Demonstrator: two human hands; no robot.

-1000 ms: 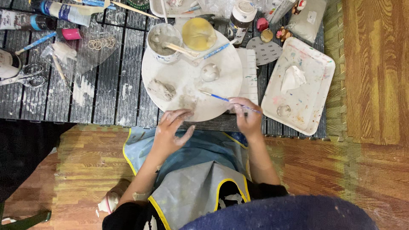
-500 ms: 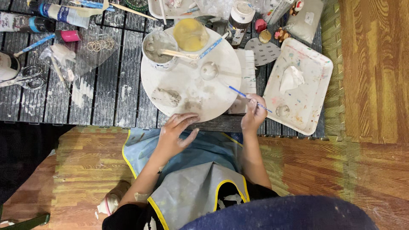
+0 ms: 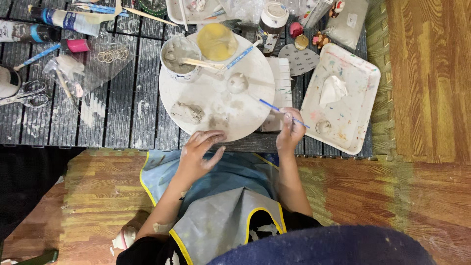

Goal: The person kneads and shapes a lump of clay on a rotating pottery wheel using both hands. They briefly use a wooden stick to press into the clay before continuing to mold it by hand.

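Note:
My right hand grips a thin blue-handled tool that points toward a small clay ball on the round white turntable. My left hand rests with spread fingers at the near rim of the turntable and holds nothing. On the disc lie a grey lump of clay, a cup of grey slip with a wooden stick across it, and a yellow cup.
A paint-stained white tray with crumpled tissue sits at the right. Bottles, brushes, scissors, a plastic sheet with rings and a jar crowd the dark slatted surface. My apron covers my lap.
The view has shifted so the turntable sits higher. My right hand has drawn the tool back toward the disc's right edge. My left hand has stayed at the near rim.

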